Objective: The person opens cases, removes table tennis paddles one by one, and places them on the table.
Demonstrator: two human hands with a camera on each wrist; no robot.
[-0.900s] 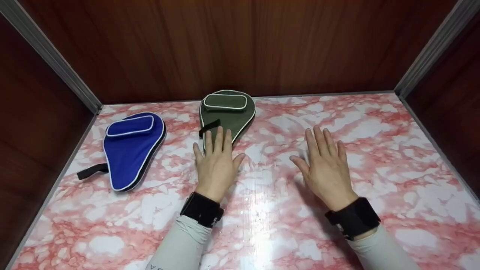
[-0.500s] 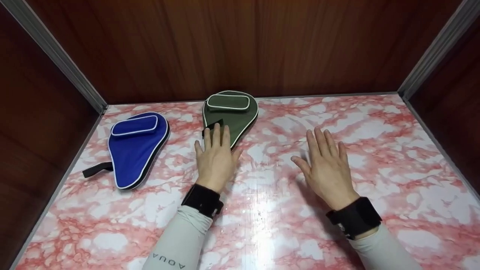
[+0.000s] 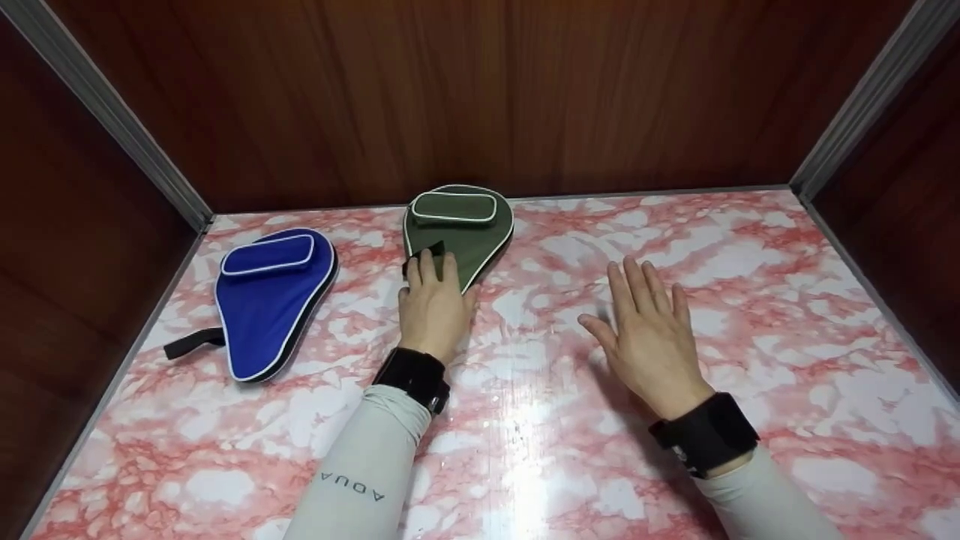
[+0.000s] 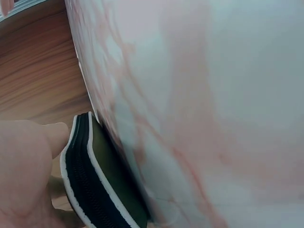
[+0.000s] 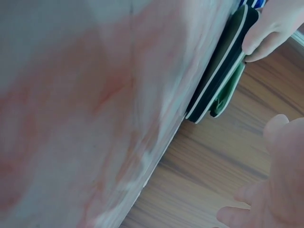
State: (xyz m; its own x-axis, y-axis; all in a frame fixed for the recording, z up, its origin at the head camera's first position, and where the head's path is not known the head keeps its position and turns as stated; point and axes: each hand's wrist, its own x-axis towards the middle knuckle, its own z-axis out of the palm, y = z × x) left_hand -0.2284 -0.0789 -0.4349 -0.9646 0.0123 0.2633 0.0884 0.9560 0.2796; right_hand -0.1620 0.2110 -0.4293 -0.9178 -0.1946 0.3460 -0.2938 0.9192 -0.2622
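Observation:
A green table tennis bat case (image 3: 469, 241) with white piping lies at the back, narrow end towards me. My left hand (image 3: 433, 315) is over that narrow end, its fingers bent down onto the case near the black strap. In the left wrist view the thumb (image 4: 58, 135) lies at the zipped side of the case (image 4: 88, 175). From the right wrist view, thumb and fingers of the left hand (image 5: 275, 28) grip the case's edge. My right hand (image 3: 651, 345) hovers palm down over the table, fingers spread, holding nothing. A blue bat case (image 3: 270, 307) lies to the left.
Pink-and-white marbled table (image 3: 750, 337) spreads under both hands. A dark wood panel (image 3: 525, 97) rises along its back edge, with more panels at the sides. The blue case's black strap (image 3: 191, 343) sticks out leftwards.
My left hand has come down onto the green case's narrow end, and its straight fingers have bent. The right hand stays nearly still; both cases lie where they were.

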